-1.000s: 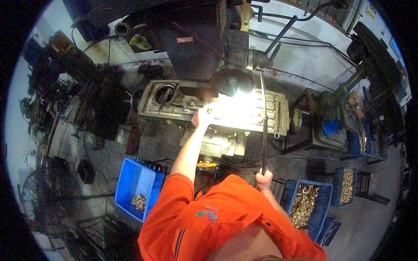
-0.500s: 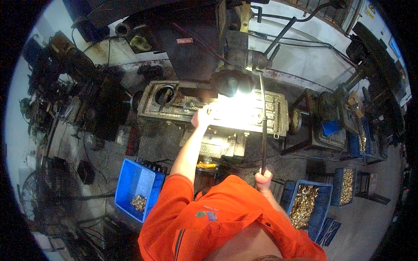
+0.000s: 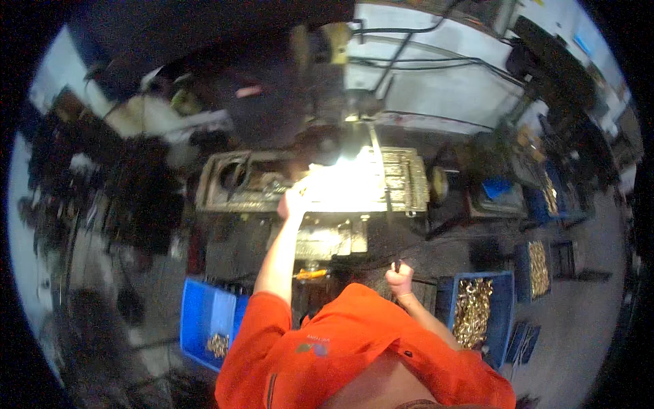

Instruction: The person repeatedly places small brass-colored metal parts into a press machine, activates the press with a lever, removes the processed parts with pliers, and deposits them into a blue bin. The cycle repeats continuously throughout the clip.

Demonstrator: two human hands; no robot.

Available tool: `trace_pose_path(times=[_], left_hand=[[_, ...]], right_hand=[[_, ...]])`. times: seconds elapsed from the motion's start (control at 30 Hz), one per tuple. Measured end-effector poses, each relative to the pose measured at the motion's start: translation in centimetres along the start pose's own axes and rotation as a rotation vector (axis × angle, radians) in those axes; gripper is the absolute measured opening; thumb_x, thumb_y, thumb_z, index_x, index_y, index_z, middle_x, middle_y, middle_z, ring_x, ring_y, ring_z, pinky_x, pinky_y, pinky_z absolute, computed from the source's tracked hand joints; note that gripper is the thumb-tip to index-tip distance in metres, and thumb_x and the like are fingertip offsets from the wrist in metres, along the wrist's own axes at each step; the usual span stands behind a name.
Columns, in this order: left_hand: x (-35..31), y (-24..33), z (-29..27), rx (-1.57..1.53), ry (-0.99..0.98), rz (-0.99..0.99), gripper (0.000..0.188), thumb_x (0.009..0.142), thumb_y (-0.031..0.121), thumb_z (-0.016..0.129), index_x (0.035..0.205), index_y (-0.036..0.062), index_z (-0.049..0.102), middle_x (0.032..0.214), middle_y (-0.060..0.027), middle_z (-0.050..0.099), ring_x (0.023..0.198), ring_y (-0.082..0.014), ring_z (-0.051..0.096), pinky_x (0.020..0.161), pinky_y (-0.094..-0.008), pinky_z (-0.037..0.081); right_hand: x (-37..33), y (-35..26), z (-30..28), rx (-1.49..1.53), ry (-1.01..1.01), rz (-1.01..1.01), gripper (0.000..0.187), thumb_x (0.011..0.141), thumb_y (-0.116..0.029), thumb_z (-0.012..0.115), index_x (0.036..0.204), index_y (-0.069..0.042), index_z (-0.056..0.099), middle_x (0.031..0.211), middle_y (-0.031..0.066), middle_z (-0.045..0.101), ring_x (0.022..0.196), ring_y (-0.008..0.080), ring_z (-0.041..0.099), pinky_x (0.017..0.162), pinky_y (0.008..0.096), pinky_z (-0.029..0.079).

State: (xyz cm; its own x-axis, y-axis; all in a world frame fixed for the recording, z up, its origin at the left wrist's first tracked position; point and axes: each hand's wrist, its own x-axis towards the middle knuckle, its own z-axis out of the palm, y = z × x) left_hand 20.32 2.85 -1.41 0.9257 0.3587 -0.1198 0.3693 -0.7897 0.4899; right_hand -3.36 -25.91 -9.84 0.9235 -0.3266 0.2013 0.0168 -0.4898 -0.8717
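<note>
My left hand (image 3: 293,202) reaches to the front of a metal machine table (image 3: 407,178). Its fingers look closed at the edge of a strong white glare, which hides what they hold. Above that bright spot sits the blurred dark head of the machine (image 3: 323,142). From the machine's right side a long lever (image 3: 377,146) slopes down toward me, smeared by motion along its lower part. Low in front of my body, my right hand (image 3: 400,278) is a fist around the lever's dark lower end.
A blue bin (image 3: 197,317) with a few brass-coloured parts stands at left. To my right, a blue crate (image 3: 504,300) is full of similar parts, with another filled crate (image 3: 523,273) beyond. An orange-yellow object (image 3: 311,274) lies below the machine table. Dark machinery lines the left.
The whole view has shifted, so the machine appears further left and is blurred. My left hand remains by the glare, and my right hand still grips the lever's end.
</note>
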Motion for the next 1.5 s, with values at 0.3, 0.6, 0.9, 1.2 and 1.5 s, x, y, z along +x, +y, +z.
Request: trace_pose_path(times=[0.3,0.6,0.9,1.2,1.5], left_hand=[[1.5,-1.5,1.4,0.002,-0.082,0.005,0.053,0.065,0.058,0.065,0.079,0.0068,0.067,0.082,-0.0139,0.066,0.079,-0.0303,0.064,0.066,-0.0411,0.05],[-0.1,-0.1,-0.3,0.008,-0.089,0.138,0.067,0.072,0.067,0.051,0.059,0.0018,0.061,0.044,-0.006,0.055,0.039,-0.0187,0.057,0.044,-0.035,0.046],[1.2,-2.0,-0.2,-0.101,-0.25,0.241,0.045,0.087,0.044,0.048,0.071,0.0059,0.065,0.055,-0.0072,0.059,0.052,-0.016,0.058,0.047,-0.0266,0.046],[-1.5,-2.0,-2.5,-0.268,0.116,0.417,0.026,0.074,0.035,0.062,0.082,0.0114,0.067,0.067,-0.0092,0.063,0.065,-0.0257,0.062,0.059,-0.0376,0.048],[-0.1,-0.5,-0.5,-0.06,0.115,0.429,0.024,0.077,0.033,0.057,0.092,0.0152,0.062,0.075,-0.0111,0.064,0.069,-0.0292,0.062,0.061,-0.0412,0.047]], right_hand=[[-1.9,-10.6,-6.2,0.079,-0.181,0.282,0.017,0.065,-0.015,0.055,0.066,-0.002,0.046,0.053,0.0159,0.043,0.046,0.0239,0.044,0.047,0.0393,0.036],[-3.4,-23.1,-19.1,1.046,-0.461,0.646,0.033,0.086,-0.026,0.045,0.103,-0.001,0.059,0.065,0.0109,0.059,0.05,0.017,0.053,0.042,0.0266,0.04],[-6.3,-19.7,-15.8,1.166,0.03,0.305,0.038,0.082,-0.032,0.047,0.096,0.001,0.059,0.06,0.0092,0.052,0.048,0.0145,0.044,0.042,0.0249,0.035],[-7.7,-15.3,-13.3,1.024,0.133,0.436,0.052,0.062,-0.038,0.065,0.093,0.002,0.057,0.063,0.0078,0.054,0.05,0.0145,0.047,0.039,0.0241,0.034],[-6.7,-14.5,-12.7,0.988,0.021,0.489,0.046,0.065,-0.036,0.062,0.093,0.001,0.057,0.063,0.0065,0.054,0.051,0.014,0.046,0.041,0.0242,0.033]])
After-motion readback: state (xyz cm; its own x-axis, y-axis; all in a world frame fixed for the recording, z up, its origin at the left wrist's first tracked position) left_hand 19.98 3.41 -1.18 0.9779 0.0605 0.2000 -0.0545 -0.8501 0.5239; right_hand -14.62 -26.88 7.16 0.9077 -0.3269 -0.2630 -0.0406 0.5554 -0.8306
